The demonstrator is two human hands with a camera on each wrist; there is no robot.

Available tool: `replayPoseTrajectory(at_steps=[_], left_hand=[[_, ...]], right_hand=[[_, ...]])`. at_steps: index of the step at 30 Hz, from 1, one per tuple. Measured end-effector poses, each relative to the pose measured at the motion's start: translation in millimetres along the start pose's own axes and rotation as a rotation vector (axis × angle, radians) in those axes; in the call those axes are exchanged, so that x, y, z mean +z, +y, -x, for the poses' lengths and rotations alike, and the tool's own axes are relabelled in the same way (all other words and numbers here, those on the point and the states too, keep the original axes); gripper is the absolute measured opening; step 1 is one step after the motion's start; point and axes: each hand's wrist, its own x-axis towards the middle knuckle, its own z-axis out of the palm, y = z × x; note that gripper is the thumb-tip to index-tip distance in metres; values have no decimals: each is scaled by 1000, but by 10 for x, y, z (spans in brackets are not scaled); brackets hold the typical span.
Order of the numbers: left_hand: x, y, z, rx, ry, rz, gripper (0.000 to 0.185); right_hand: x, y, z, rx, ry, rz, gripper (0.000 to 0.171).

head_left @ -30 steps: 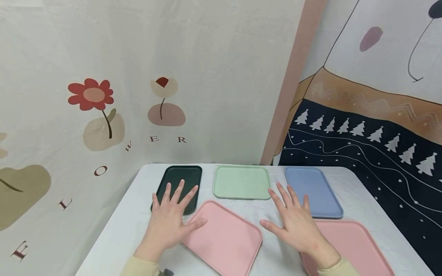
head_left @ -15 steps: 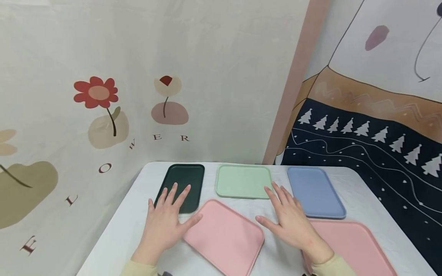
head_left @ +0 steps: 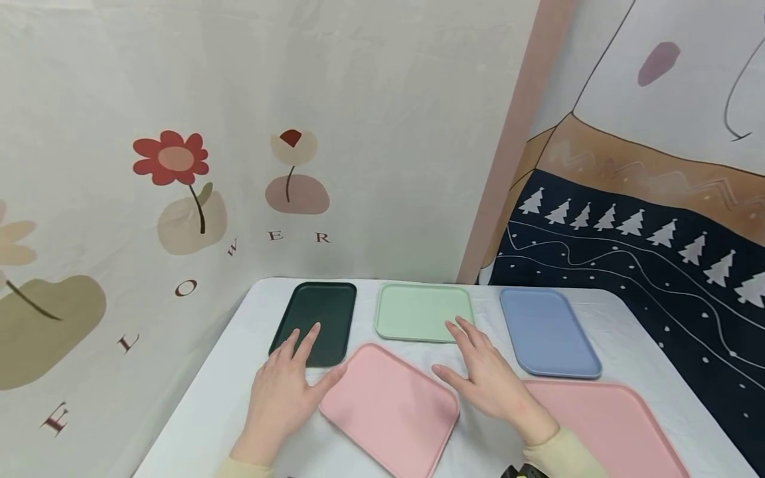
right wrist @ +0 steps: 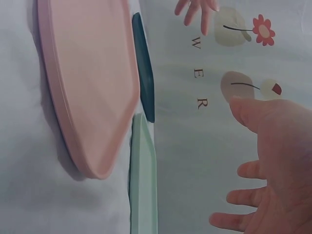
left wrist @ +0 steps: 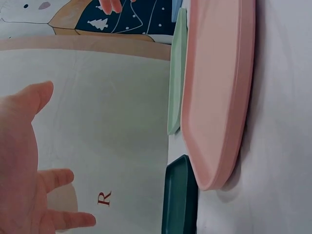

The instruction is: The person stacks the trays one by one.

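Note:
My left hand (head_left: pixel 281 398) hovers palm down left of the middle pink tray (head_left: pixel 391 411), fingers extended and spread. Its fingertips overlap the dark green tray (head_left: pixel 323 312) in the head view. On the other side of the pink tray, my right hand (head_left: pixel 493 382) is also held in the air with straight fingers. Its fingertips overlap the corner of the light green tray (head_left: pixel 418 312). Neither hand holds anything. Both wrist views show a hand, with its thumb (left wrist: pixel 41 95) apart from its fingers (right wrist: pixel 243 197), up above the trays.
A blue tray (head_left: pixel 550 332) lies at the back right of the white table (head_left: pixel 197 411). A second pink tray (head_left: pixel 609 425) sits at the front right, partly behind the right sleeve (head_left: pixel 564 455). A printed cloth backdrop (head_left: pixel 382 133) rises behind the table.
Both hands have lost some of their spread, the fingers coming closer together. The right hand has shifted left and inward. The whole scene slides slightly right in the head view; the trays keep their places.

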Motion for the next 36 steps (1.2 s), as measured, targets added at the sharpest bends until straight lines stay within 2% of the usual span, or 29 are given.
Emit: replayPoseTrajectory(at_steps=[14,29,36], left_hand=[[94,35,82,-168,-93,83,101],[229,58,189,-234,-62,104,100],[279,46,180,-264,-109,112,93]], right_hand=[[138,-87,-116,31,-76,-83,80],[344,-128,-169,30,-92,-104,69],[407,-142,-184,37,-114,-85,64]])
